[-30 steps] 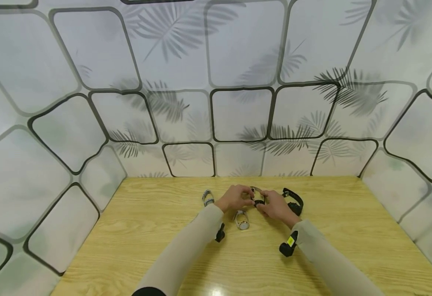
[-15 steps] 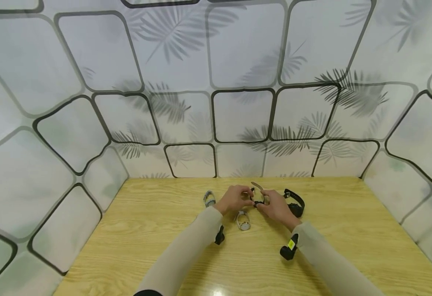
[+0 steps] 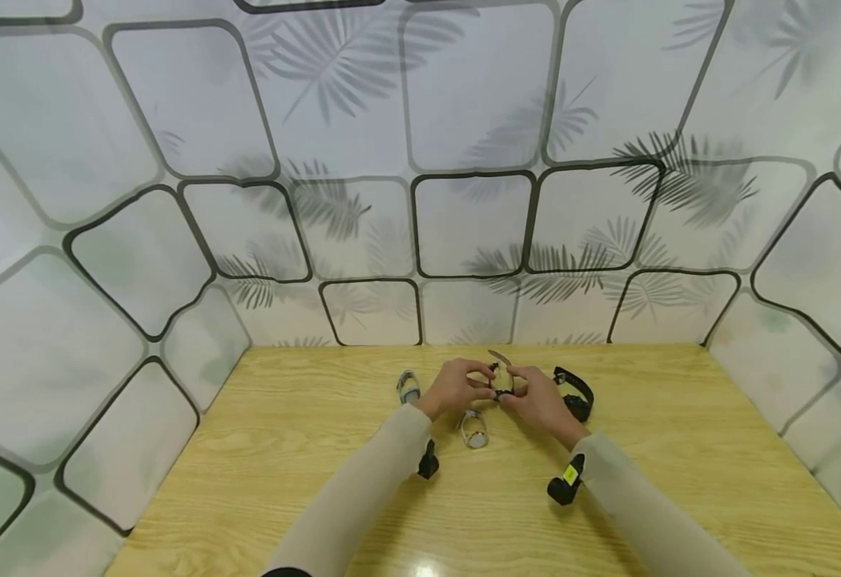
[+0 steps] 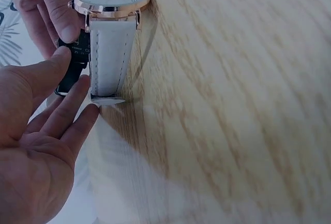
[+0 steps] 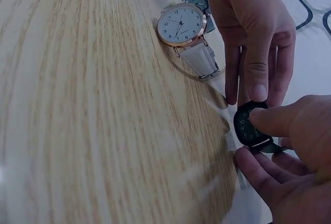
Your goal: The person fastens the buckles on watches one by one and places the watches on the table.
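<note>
Black watch point(image 5: 244, 128) is just beyond the white-strapped watch point(image 3: 477, 439), which is the nearest one on the tabletop point(image 3: 492, 521). Left hand point(image 3: 452, 387) and right hand point(image 3: 538, 399) both pinch the black watch with thumb and fingers. Next come a second dark watch point(image 3: 577, 408), near the right hand, and a grey watch point(image 3: 410, 395), near the left; farthest is the patterned wall point(image 3: 471, 224)

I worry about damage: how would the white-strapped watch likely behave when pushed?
The white-strapped watch may rock, since its strap curves into a loop. The visible stitching suggests a flexible strap. Its shiny metallic case might feel slippery.
</note>
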`<state>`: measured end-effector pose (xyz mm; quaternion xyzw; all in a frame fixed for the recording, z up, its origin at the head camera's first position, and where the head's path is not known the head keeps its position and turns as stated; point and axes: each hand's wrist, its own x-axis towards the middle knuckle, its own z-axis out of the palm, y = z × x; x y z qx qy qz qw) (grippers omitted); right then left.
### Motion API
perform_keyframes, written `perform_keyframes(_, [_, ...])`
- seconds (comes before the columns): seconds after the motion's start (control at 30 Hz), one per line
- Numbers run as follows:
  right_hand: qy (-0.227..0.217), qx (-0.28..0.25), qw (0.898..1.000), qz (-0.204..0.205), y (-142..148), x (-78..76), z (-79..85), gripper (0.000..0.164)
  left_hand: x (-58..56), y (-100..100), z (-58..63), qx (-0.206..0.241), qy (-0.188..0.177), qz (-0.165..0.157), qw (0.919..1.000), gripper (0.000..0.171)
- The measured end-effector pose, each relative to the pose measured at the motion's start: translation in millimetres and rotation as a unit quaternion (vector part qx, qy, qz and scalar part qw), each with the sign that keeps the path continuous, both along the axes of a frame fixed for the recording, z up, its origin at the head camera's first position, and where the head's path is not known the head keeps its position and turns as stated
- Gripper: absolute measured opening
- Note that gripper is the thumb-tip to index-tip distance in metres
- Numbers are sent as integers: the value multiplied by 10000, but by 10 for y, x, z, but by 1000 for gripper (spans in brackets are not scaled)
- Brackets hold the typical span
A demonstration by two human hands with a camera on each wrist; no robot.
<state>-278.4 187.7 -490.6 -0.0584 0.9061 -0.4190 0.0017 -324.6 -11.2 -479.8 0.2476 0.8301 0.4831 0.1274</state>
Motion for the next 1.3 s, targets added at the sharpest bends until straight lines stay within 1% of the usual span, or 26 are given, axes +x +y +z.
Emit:
perform_keyframes(0.13, [48, -79, 9999, 79, 11, 0, -9, 64, 12, -23, 14, 162, -206, 70, 9996, 30])
perform_keyframes(0.4, [-179, -676, 9973, 217, 28, -24, 43, 74, 40, -75, 59, 393, -21, 243, 9989, 32])
perform_keyframes(0.53, [-165, -769, 9964, 301, 30, -30, 60, 77, 45, -100, 61, 607, -102, 297, 9977, 35])
perform_keyframes(0.6, [-131, -770, 9965, 308, 25, -32, 66, 82, 47, -112, 58, 685, -109, 280, 9972, 39])
perform_keyframes(0.77, [-160, -866, 9953, 404, 11, -26, 70, 92, 53, -142, 50, 641, -8, 228, 9977, 49])
perform_keyframes(0.93, [-299, -1093, 9917, 607, 13, -13, 83, 90, 83, -158, 69, 621, 19, 250, 9978, 52])
perform_keyframes(1.17, [-425, -1114, 9891, 860, 21, 0, 95, 83, 123, -184, 78, 684, 30, 258, 9973, 52])
perform_keyframes(1.3, [-483, -1209, 9866, 980, 20, -6, 79, 83, 141, -202, 93, 726, 38, 242, 9971, 52])
